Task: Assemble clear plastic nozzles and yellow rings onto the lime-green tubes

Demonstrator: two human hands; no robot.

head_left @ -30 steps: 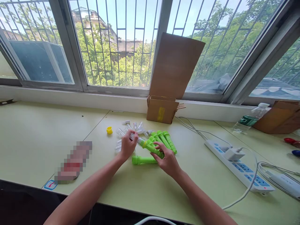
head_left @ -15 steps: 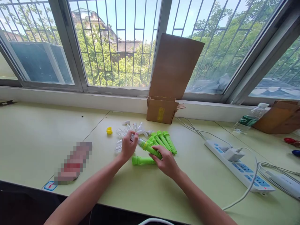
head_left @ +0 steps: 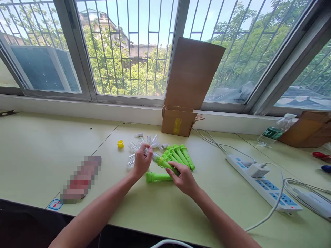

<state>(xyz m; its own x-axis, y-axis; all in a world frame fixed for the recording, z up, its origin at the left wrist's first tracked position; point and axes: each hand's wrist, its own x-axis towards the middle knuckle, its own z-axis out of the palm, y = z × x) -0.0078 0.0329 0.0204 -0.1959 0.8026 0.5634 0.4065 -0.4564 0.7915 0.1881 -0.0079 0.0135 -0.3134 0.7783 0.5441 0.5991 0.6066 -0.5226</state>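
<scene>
My left hand (head_left: 142, 161) is closed on a clear plastic tube (head_left: 154, 155) with something whitish inside it. My right hand (head_left: 184, 177) grips a green ribbed plastic handle (head_left: 163, 163) with a yellow ring near its top. Tube and handle meet end to end between my hands, slanting down to the right; how they are joined I cannot make out. Another green handle (head_left: 156, 177) lies just below, partly under my right hand. Several more green handles (head_left: 182, 155) lie side by side behind my right hand. Clear tubes and white pieces (head_left: 132, 147) are scattered behind my left hand.
A yellow ring-shaped cap (head_left: 120, 144) lies left of the tubes. Behind stands a cardboard box (head_left: 179, 121) by the window. To the right are a power strip (head_left: 263, 186) with cables and a water bottle (head_left: 276, 131). A blurred-out object (head_left: 81, 181) lies at left.
Both hands keep their hold on the tube and green handle in nearly the same place. Any shift of the fingers is too slight to tell.
</scene>
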